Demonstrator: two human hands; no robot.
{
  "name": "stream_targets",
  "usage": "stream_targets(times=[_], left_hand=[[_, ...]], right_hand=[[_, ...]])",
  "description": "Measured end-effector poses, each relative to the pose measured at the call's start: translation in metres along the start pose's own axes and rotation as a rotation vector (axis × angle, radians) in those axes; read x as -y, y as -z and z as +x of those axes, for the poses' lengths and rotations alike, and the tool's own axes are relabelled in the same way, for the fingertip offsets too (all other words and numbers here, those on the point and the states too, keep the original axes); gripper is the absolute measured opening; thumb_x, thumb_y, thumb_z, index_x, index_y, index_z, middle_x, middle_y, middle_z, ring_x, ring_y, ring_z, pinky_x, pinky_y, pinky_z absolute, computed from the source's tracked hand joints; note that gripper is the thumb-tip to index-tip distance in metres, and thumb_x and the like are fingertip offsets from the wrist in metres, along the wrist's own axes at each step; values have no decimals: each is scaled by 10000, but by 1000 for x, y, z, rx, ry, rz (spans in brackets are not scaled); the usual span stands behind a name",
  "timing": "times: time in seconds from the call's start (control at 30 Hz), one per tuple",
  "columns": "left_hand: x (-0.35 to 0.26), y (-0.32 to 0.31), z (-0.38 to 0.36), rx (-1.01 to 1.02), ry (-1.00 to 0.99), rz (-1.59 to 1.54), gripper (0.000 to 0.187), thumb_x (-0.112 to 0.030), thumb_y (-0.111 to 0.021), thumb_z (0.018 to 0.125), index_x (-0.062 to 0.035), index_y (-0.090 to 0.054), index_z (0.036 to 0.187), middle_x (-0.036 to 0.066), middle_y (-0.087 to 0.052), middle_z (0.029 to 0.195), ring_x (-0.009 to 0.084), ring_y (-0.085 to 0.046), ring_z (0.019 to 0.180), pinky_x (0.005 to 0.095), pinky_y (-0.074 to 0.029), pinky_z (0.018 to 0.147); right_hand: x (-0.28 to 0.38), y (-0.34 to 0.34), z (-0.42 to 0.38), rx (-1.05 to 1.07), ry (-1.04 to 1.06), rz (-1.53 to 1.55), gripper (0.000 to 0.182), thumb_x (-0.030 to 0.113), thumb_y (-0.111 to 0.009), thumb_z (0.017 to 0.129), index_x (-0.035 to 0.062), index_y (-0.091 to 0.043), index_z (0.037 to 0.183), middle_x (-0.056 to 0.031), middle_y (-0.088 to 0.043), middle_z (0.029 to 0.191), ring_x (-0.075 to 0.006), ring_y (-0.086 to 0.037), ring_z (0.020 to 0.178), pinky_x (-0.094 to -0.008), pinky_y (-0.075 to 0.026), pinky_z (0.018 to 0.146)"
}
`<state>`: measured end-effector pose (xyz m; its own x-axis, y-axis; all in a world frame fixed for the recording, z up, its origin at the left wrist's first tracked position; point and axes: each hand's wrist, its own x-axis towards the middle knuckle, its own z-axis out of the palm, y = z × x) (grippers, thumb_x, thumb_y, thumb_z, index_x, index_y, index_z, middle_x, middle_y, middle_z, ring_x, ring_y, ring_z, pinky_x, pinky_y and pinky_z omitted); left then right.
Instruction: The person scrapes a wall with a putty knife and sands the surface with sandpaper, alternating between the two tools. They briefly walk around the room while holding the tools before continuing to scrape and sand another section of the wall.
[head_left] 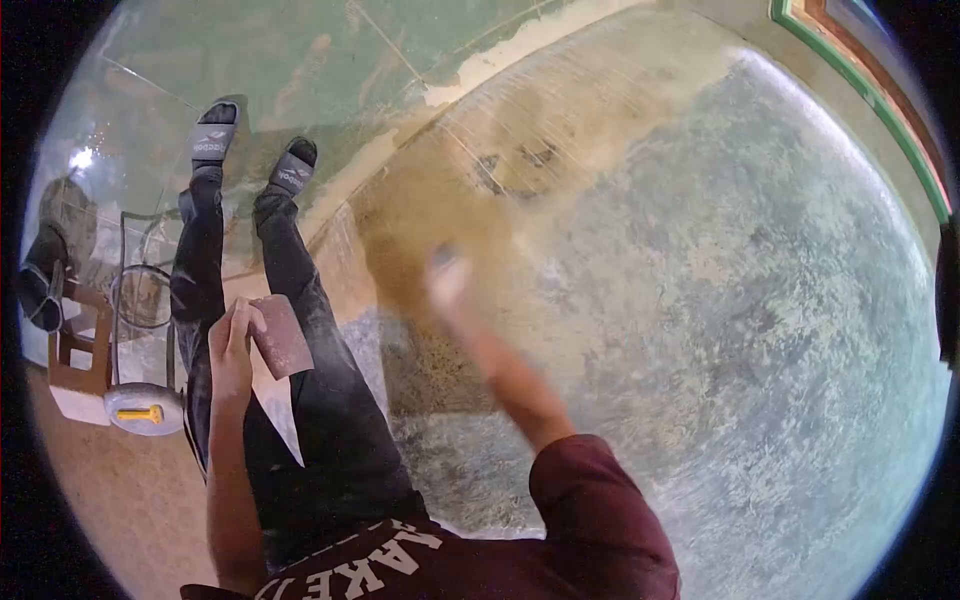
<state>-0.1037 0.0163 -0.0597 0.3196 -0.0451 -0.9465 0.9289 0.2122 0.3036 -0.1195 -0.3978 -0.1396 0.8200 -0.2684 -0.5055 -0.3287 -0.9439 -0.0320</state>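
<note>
My left hand point(236, 330) is closed on the edge of a reddish-brown sheet of sandpaper point(284, 338), held above my legs. My right hand point(449, 288) is smeared by motion against the patchy wall point(680, 290), on its yellow-brown stretch. At its fingertips shows a small dark piece point(443, 256), too blurred to name. The fingers around it are not distinct.
My legs point(330, 400) stretch along the wall, with grey-strapped slides point(214, 140) on the feet. At left, a yellow-handled tool point(140, 413) lies on a round grey seat point(170, 400), near a metal frame point(122, 300) and a brown frame point(98, 375). Green-edged trim point(860, 85) runs top right.
</note>
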Motion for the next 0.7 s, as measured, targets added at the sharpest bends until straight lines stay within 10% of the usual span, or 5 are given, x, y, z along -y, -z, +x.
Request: stream_targets(times=[0.07,0.4,0.5,0.53,0.7], left_hand=[[-17,-8,-3,-9,-27,-2,431,-316,-426,1093,-62,-521,757,-33,-433,746,72,-390,719,260,-304,663],[-11,-14,12,-27,-22,41,428,-316,-436,1090,-72,-532,750,-50,-416,734,46,-348,700,254,-272,624],[-6,-24,12,-2,-61,28,430,-299,-434,1089,-46,-509,750,-28,-449,740,84,-413,735,266,-328,668],[-11,-23,14,13,-59,53,434,-301,-433,1090,-42,-507,749,-24,-455,745,89,-418,737,269,-331,671],[-34,-17,9,19,-121,103,445,-312,-428,1093,-48,-509,744,-32,-459,750,79,-402,719,264,-317,657]], right_hand=[[81,14,-76,649,111,466,170,151,-687,876,9,-637,955,-235,-678,929,-322,-675,864,-441,-525,735],[82,263,202,18,161,588,190,152,-549,992,68,-552,821,-51,-556,732,-179,-523,638,-361,-444,574],[-5,107,123,-169,444,-191,232,195,-646,935,2,-621,808,-128,-651,693,-249,-594,593,-425,-479,554],[53,89,45,-33,356,43,157,92,-641,837,-21,-630,946,-198,-583,735,-370,-600,742,-451,-512,779],[159,67,-57,487,152,563,193,125,-716,868,27,-657,1023,-192,-660,776,-301,-652,679,-410,-531,656]])
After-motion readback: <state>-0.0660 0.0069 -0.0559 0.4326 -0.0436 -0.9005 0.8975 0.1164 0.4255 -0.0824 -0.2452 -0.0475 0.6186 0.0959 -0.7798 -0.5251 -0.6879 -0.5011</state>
